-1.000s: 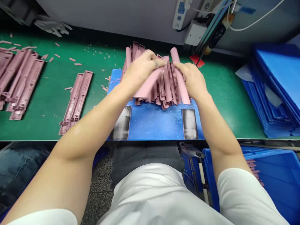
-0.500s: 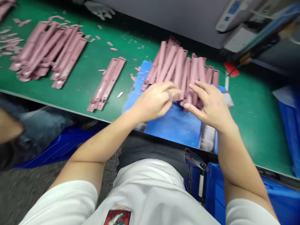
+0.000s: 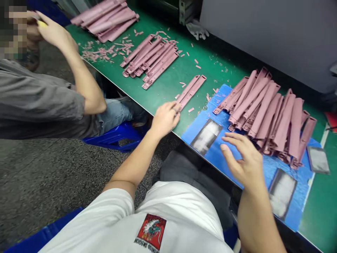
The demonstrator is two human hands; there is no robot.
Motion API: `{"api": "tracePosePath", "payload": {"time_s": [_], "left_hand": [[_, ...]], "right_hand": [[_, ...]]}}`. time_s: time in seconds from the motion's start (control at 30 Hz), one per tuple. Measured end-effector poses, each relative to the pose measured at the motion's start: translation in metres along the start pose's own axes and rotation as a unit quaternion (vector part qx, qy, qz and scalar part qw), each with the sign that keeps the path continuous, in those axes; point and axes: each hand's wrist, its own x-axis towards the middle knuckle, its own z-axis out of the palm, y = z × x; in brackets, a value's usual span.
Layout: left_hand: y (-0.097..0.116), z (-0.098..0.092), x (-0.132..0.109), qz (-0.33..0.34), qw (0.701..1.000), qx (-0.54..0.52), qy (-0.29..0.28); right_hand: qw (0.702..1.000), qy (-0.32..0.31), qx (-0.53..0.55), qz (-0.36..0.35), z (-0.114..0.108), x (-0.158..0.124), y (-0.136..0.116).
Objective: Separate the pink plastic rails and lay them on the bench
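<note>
Hovering over a blue work mat (image 3: pixel 189 135), the right hand (image 3: pixel 244 160) stands open with its fingers spread and has hold of nothing. Its fingertips come just beside a heap of pink moulded plastic strips (image 3: pixel 265 116), which lies ahead of the hand and fills much of the mat. From this angle, it is hard to tell whether the fingers touch the mat. Out to the left of that hand, the left hand (image 3: pixel 165 119) sits at the edge of a green bench top (image 3: pixel 163 95), its fingers loosely curled at the end of a pair of pink strips (image 3: pixel 191 92). Its palm is hidden, so I cannot tell whether it grips them. Farther beyond the left hand lie more pink strips (image 3: pixel 150 59), with small pink offcuts (image 3: pixel 100 54) scattered around them. Well to the left, a co-worker's raised hand (image 3: pixel 52 31) pinches something small and yellow (image 3: pixel 42 23), too small to make out.
</note>
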Motion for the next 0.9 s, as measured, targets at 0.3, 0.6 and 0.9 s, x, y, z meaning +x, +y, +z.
{"api": "tracePosePath", "payload": {"time_s": [0.3,0.6,0.9], "left_hand": [[0.037,0.012,-0.062,0.001,0.957,-0.263,0.126],[0.025,-0.019,-0.033,0.211,0.928,-0.294,0.089],[-0.177,-0.074,0.229,-0.157,0.986,0.015,0.053]], "right_hand": [[0.919,-0.073,0.236,0.308,0.098,0.019,-0.024],[0.892,0.093,0.312,0.314,0.093,0.021,-0.021],[0.895,0.01,0.217,0.389,0.035,-0.067,-0.018]]}}
